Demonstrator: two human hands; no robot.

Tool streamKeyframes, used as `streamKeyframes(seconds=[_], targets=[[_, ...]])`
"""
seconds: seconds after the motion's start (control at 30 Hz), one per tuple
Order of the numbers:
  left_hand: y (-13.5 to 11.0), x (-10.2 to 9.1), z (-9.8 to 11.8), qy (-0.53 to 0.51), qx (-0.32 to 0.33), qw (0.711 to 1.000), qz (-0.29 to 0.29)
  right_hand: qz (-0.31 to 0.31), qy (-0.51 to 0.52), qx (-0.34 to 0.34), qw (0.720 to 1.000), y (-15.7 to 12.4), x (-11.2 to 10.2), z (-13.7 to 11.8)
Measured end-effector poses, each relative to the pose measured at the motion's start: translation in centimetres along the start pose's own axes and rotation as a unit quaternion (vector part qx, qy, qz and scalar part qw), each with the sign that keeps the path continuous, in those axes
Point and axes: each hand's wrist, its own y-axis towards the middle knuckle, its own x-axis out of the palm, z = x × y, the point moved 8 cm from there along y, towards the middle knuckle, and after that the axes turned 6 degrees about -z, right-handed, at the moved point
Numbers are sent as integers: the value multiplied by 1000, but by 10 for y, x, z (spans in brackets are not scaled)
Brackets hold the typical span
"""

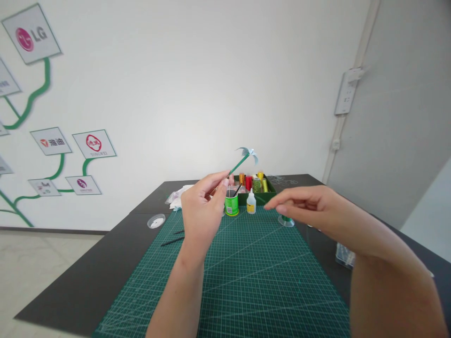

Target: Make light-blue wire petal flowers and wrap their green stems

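Note:
My left hand (206,202) is raised above the green cutting mat (239,281) and pinches the lower end of a thin green stem (239,164) that slants up to the right. At the stem's tip sits a small pale blue paper flower (248,153). My right hand (303,204) hovers to the right of it, palm down, fingers loosely together and pointing left, holding nothing. A clear spool of green tape (286,219) stands just below the right hand's fingers.
Behind the hands stand a small green can (231,204), a white glue bottle (251,203) and a dark green box of coloured spools (256,184). A round clear dish (156,221) and thin dark sticks (172,241) lie left. A clear box (344,254) sits at right.

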Motion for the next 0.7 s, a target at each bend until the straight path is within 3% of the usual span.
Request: streamKeyframes(seconds=[0.1, 0.17, 0.27, 0.33, 0.37, 0.43, 0.53, 0.63, 0.7], targets=[[2, 13, -5, -63, -18, 997, -27, 129, -35, 6, 991, 0, -20, 2], [2, 21, -8, -102, -27, 994, -37, 247, -20, -26, 969, -3, -33, 0], [2, 30, -9, -135, -35, 989, -44, 439, 58, -144, 885, -20, -47, -9], [1, 31, -10, -144, -41, 988, -44, 516, 91, -208, 826, -31, -47, -13], [1, 31, -10, -146, -44, 987, -42, 531, 96, -223, 812, -33, -45, -14], [1, 30, -11, -153, -49, 986, -38, 528, 100, -225, 813, -31, -41, -15], [2, 30, -12, -160, -52, 985, -39, 467, 110, -187, 857, -18, -32, -11], [0, 32, -10, -149, -46, 986, -50, 304, 165, -126, 930, 6, -12, -6], [-2, 35, -7, -138, -31, 988, -64, 186, 209, -87, 956, 17, 8, -7]])
